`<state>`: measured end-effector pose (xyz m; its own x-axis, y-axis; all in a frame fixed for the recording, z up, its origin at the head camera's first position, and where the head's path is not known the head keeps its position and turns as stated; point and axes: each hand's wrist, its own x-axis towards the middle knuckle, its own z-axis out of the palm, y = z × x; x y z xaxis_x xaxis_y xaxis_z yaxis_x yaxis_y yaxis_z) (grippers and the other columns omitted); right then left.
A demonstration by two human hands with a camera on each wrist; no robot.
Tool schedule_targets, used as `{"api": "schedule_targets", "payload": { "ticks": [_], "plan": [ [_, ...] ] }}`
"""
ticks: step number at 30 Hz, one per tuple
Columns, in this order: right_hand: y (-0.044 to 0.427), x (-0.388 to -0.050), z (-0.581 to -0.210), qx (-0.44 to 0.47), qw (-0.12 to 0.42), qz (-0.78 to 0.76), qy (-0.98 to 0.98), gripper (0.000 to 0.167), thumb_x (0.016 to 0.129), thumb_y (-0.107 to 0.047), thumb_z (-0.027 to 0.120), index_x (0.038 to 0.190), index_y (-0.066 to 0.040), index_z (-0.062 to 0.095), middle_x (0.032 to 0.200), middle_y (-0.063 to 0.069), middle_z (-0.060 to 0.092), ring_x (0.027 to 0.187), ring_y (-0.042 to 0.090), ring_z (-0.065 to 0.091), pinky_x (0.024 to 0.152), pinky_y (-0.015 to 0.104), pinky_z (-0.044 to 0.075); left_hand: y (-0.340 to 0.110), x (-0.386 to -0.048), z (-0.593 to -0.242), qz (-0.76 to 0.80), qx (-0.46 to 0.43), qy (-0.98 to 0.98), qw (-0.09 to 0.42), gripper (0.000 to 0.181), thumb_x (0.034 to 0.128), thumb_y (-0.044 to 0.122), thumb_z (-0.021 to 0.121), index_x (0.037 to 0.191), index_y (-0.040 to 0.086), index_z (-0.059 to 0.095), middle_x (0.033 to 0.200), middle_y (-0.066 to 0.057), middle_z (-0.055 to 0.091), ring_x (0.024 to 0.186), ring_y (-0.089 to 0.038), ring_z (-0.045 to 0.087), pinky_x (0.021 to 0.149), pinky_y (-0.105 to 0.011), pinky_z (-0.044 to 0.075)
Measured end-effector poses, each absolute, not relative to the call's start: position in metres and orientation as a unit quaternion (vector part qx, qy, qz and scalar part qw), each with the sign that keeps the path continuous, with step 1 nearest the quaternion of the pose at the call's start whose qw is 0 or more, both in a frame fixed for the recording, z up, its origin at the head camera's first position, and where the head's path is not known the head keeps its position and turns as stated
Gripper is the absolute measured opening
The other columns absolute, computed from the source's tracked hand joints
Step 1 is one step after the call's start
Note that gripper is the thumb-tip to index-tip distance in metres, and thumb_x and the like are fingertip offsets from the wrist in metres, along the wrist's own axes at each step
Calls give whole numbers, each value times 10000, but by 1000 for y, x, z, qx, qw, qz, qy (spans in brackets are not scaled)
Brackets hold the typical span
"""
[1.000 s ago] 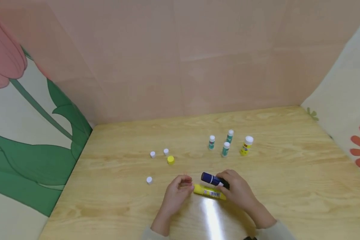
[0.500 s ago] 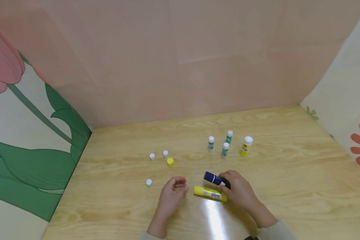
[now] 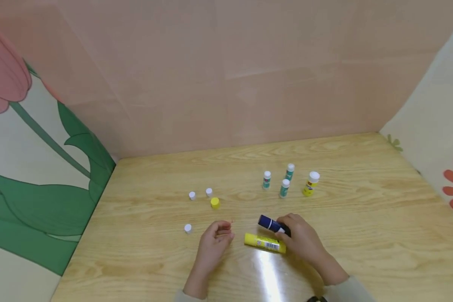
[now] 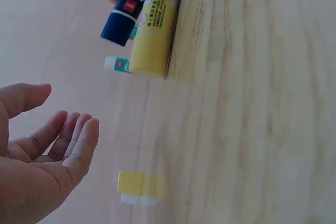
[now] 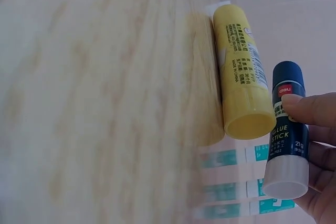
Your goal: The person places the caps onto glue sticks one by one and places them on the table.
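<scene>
My right hand (image 3: pixel 302 241) grips a dark blue glue stick (image 3: pixel 270 224), thumb across its label in the right wrist view. The stick has a blue cap at one end and a pale base (image 5: pixel 286 182) at the other. Just in front of it, a large yellow glue stick (image 3: pixel 265 243) lies sideways on the table. My left hand (image 3: pixel 213 245) is to the left of the yellow stick, apart from it. In the left wrist view its fingers are loosely bent, thumb spread away, and nothing is held.
Small teal glue sticks with white caps (image 3: pixel 266 180) stand behind, beside an upright yellow one with a white top (image 3: pixel 311 183). To the left sit a yellow cap (image 3: pixel 214 203) and three small white caps (image 3: pixel 188 228). A pink wall sheet (image 3: pixel 226 84) borders the wooden table (image 3: pixel 143 268).
My left hand has drawn away to the left from the yellow glue stick's end. The right hand has shifted slightly right, still gripping the dark blue glue stick.
</scene>
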<state>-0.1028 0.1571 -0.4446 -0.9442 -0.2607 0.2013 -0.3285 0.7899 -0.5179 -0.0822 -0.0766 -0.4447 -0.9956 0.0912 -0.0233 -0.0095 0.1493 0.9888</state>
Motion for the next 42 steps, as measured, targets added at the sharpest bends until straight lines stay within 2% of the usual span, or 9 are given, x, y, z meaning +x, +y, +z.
{"api": "schedule_targets", "payload": {
  "ticks": [11, 17, 24, 29, 35, 38, 42],
  "plan": [
    [158, -105, -445, 154, 46, 276, -948, 282, 691, -107, 708, 938, -10, 612, 876, 49, 568, 824, 200, 523, 713, 369, 459, -80, -82, -442, 632, 26, 774, 23, 295, 802, 60, 589, 1057, -59, 501, 1043, -189, 513, 959, -274, 510, 780, -212, 442],
    [160, -106, -444, 154, 32, 265, -951, 271, 699, -99, 699, 937, -5, 610, 876, 62, 569, 823, 214, 527, 716, 377, 457, -81, -81, -437, 627, 24, 779, 12, 289, 801, 41, 590, 1052, -73, 502, 1022, -185, 518, 952, -306, 509, 788, -227, 442],
    [162, -107, -446, 153, 16, 251, -956, 271, 702, -100, 695, 939, -2, 608, 861, 57, 566, 804, 209, 527, 700, 372, 460, -78, -77, -419, 622, 28, 783, 1, 257, 787, -30, 578, 1022, -101, 504, 978, -183, 521, 936, -348, 501, 793, -297, 452],
    [162, -108, -448, 152, 6, 241, -958, 261, 697, -100, 697, 928, -12, 612, 837, 41, 559, 773, 180, 519, 678, 352, 462, -83, -81, -429, 605, 29, 796, -9, 268, 786, 7, 598, 1023, -83, 514, 981, -183, 521, 923, -301, 514, 785, -277, 454],
    [162, -109, -447, 153, -7, 231, -961, 259, 693, -103, 699, 921, -15, 614, 834, 36, 560, 770, 174, 521, 673, 342, 464, -90, -82, -426, 587, 24, 809, -10, 266, 796, 17, 591, 1025, -91, 510, 987, -195, 516, 930, -328, 509, 779, -261, 455],
    [162, -109, -447, 151, -12, 230, -961, 255, 693, -104, 700, 917, -18, 616, 834, 35, 561, 769, 172, 522, 673, 338, 464, -97, -86, -439, 579, 24, 815, -15, 293, 798, 61, 602, 1038, -80, 511, 1008, -188, 517, 934, -301, 515, 776, -225, 450],
    [162, -109, -447, 147, -21, 228, -962, 250, 694, -104, 698, 915, -21, 616, 834, 35, 560, 763, 167, 518, 668, 337, 462, -103, -87, -442, 573, 20, 819, -23, 291, 796, 48, 600, 1034, -91, 508, 1015, -198, 515, 932, -316, 512, 779, -243, 453]
  ]
}}
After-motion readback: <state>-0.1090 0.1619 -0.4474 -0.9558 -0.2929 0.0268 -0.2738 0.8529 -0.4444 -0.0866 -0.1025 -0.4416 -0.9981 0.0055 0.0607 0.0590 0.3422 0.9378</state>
